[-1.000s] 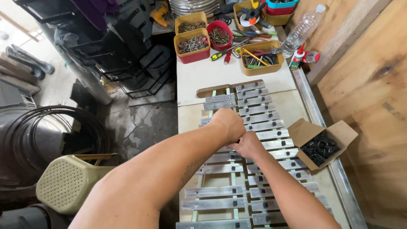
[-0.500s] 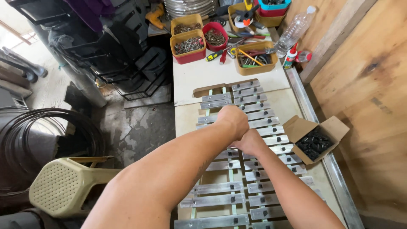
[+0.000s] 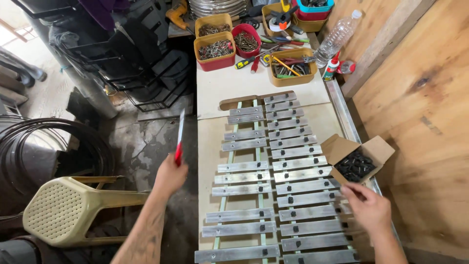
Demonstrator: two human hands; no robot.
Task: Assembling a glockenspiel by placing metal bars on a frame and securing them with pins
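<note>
Bars (image 3: 273, 181) of grey metal lay in two rows across green rails on the bench (image 3: 215, 142), likely stiff, light and best lifted by their ends. At three o'clock sat an open box (image 3: 359, 159) of black clips. Left hand (image 3: 170, 176) was closed around a red-handled screwdriver (image 3: 179, 138) off the bench at nine o'clock; right hand (image 3: 369, 208) rested loosely open on bars at four o'clock.

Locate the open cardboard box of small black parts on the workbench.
In the head view, the cardboard box sits at the bench's right edge, beside the metal bars and just beyond the right hand.
</note>
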